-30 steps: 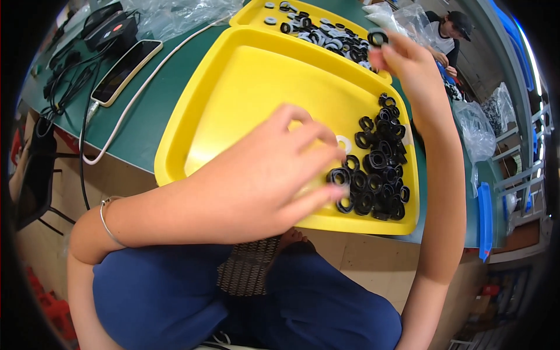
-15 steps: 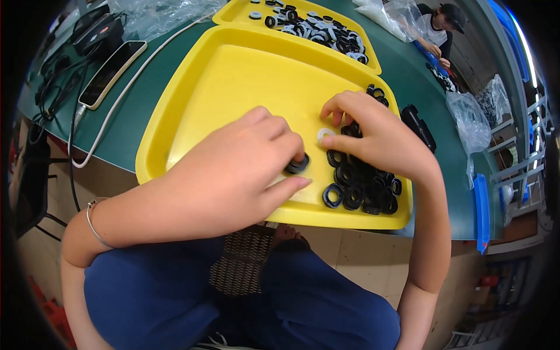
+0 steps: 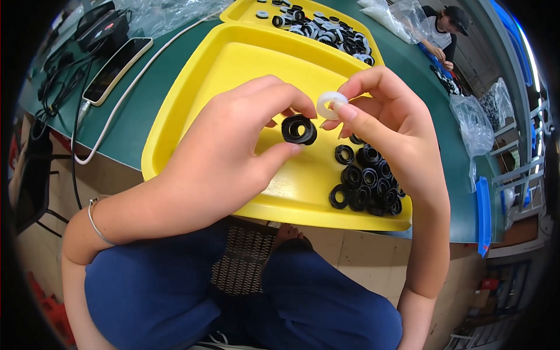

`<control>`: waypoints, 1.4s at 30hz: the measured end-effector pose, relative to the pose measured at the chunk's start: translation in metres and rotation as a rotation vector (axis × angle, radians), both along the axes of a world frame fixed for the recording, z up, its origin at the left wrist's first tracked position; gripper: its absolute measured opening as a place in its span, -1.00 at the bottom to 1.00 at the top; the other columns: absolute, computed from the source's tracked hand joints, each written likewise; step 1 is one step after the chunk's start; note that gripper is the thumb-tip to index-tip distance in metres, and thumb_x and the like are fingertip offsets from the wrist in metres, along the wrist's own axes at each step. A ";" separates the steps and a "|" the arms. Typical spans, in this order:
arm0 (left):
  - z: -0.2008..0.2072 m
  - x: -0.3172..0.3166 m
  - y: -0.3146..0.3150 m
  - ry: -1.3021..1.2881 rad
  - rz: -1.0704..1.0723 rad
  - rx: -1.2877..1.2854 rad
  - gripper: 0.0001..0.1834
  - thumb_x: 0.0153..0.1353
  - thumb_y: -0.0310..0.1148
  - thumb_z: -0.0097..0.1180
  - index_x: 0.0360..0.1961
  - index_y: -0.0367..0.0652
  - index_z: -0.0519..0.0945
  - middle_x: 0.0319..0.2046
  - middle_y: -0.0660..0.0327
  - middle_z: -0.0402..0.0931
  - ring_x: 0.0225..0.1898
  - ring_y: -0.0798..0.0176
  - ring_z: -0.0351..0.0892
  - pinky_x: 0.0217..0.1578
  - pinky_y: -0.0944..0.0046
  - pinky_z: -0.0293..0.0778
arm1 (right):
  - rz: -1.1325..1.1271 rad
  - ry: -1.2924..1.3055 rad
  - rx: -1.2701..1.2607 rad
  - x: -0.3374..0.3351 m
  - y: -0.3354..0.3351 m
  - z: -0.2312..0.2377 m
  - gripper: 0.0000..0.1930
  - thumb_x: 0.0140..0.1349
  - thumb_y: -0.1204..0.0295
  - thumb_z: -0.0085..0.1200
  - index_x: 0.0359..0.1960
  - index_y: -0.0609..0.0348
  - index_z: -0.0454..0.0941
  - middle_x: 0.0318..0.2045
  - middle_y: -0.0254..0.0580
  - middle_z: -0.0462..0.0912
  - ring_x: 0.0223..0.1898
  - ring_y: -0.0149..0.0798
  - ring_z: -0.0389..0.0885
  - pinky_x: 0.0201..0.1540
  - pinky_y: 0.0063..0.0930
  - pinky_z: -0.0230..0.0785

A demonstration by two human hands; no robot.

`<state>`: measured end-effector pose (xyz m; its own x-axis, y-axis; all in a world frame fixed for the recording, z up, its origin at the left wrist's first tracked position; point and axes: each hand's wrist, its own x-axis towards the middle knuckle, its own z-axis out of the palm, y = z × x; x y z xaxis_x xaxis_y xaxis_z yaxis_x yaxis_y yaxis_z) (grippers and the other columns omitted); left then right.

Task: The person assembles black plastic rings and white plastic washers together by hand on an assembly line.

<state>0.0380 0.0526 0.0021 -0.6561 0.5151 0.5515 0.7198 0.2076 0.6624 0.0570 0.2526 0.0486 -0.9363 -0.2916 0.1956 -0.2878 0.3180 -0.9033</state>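
Between the thumb and fingers of my left hand (image 3: 239, 140) is a black ring (image 3: 288, 129), its round hole facing up toward me. My right hand (image 3: 391, 122) pinches a white ring (image 3: 322, 105) by its edge. The two rings are held close together above the near yellow tray (image 3: 198, 81), apart from each other. Below my right hand, a pile of black rings (image 3: 368, 178) lies in the tray's right corner, partly hidden by that hand.
Behind stands a second yellow tray (image 3: 233, 13) with mixed black and white rings (image 3: 332, 35). A phone (image 3: 118, 70) on a white cable and a black charger (image 3: 105, 32) lie on the green table (image 3: 131, 131) at left. Plastic bags (image 3: 471, 119) are at right; another person (image 3: 446, 29) works beyond.
Both hands have lifted off the tray. My left hand has raised the black ring, and my right hand has picked the white ring up from beside the pile, bringing it near the black one.
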 end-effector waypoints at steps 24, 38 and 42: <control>0.008 0.006 -0.004 -0.313 -0.199 0.450 -0.63 0.11 -0.60 0.17 -0.05 -0.28 0.38 -0.16 0.17 0.48 -0.10 0.35 0.52 -0.02 0.35 0.42 | 0.050 0.538 0.068 0.009 -0.014 -0.013 -0.79 0.15 0.69 0.04 -0.16 0.34 0.39 -0.06 -0.02 0.45 -0.04 -0.26 0.50 0.06 -0.44 0.34; 0.007 0.006 -0.004 -0.228 -0.255 0.418 -0.59 0.07 -0.66 0.17 -0.04 -0.29 0.37 -0.14 0.16 0.45 -0.10 0.35 0.51 -0.01 0.35 0.42 | 0.210 -0.271 -0.856 0.011 -0.009 -0.012 -0.67 0.20 0.46 0.10 -0.03 0.19 0.32 -0.31 -0.31 0.30 -0.27 -0.47 0.31 -0.24 -0.68 0.30; 0.007 0.004 -0.005 -0.159 -0.283 0.404 -0.58 0.06 -0.67 0.17 -0.03 -0.30 0.38 -0.12 0.14 0.44 -0.10 0.33 0.51 -0.01 0.33 0.42 | 0.397 -0.348 -1.027 0.015 -0.010 -0.009 -0.77 0.25 0.57 -0.04 -0.07 0.08 0.33 -0.33 -0.28 0.22 -0.41 -0.48 0.23 -0.48 -0.73 0.25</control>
<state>0.0425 0.0474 0.0088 -0.6138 0.4511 0.6479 0.5944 -0.2760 0.7553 0.0716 0.2428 0.0393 -0.8642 -0.4304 0.2606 0.1123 -0.6698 -0.7340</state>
